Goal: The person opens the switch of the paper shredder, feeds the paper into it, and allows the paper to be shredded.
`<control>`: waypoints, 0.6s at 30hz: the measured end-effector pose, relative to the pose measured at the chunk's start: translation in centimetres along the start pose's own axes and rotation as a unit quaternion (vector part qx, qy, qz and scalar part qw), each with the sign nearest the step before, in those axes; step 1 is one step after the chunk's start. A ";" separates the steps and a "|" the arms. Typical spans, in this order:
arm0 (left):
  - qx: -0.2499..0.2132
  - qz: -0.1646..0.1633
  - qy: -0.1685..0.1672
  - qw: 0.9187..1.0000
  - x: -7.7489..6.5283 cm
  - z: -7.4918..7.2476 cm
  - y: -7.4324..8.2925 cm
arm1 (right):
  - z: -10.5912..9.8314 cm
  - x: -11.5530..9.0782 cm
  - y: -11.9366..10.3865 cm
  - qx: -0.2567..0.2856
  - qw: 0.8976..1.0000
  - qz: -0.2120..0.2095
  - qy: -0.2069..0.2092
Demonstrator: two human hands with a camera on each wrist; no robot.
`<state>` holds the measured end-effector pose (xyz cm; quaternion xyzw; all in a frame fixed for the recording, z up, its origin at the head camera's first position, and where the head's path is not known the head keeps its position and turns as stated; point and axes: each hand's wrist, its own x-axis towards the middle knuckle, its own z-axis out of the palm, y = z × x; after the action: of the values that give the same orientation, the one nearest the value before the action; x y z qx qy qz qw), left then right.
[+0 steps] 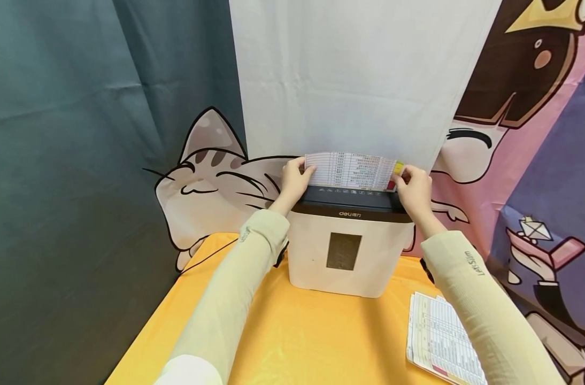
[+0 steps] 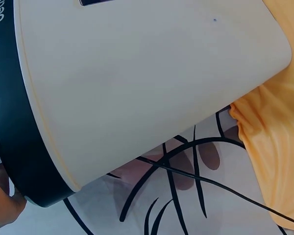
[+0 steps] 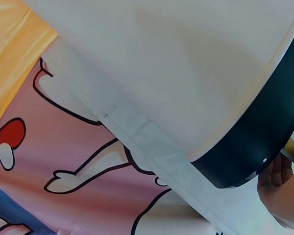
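A printed sheet of paper (image 1: 352, 171) with table rows and a yellow and red right edge stands upright over the dark top of a white paper shredder (image 1: 307, 251). My left hand (image 1: 294, 179) pinches the sheet's left edge between thumb and fingers. At the opposite edge, my right hand (image 1: 414, 188) pinches the paper near the yellow strip. The sheet's lower edge is hidden behind the shredder's lid. In the left wrist view, part of the left hand (image 2: 5, 203) shows beside the lid's corner; the right wrist view has the right hand (image 3: 284, 191) at the other corner.
A stack of printed sheets (image 1: 441, 337) lies on the yellow tablecloth (image 1: 316, 337), right of the shredder and partly under the right sleeve. A black cord (image 2: 225, 193) runs along the left side. Cartoon-printed fabric (image 1: 210, 187) hangs close behind.
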<state>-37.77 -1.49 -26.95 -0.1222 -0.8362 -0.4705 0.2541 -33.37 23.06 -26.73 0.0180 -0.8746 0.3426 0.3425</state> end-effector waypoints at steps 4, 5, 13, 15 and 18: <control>0.002 0.000 0.000 1.000 0.0 0.0 0.0 | 0.2 -0.2 0.1 -0.001 1.000 -0.002 -0.009; 0.003 0.000 -0.003 1.000 0.0 0.0 0.0 | 0.2 -0.3 0.2 -0.003 1.000 -0.004 -0.010; 0.041 0.005 -0.019 0.999 -0.5 0.1 -0.6 | 0.6 -0.8 0.7 -0.016 1.000 -0.002 -0.019; 0.051 0.006 -0.017 0.999 -0.6 0.1 -0.7 | 0.7 -0.8 0.8 -0.016 1.000 -0.003 -0.020; 0.052 0.007 -0.013 0.999 -0.6 0.2 -0.6 | 0.7 -0.9 0.8 -0.014 1.000 -0.005 -0.019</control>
<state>-37.58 -1.67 -27.81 -0.1210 -0.8616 -0.4230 0.2531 -33.31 23.11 -28.14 0.0242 -0.8856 0.3283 0.3277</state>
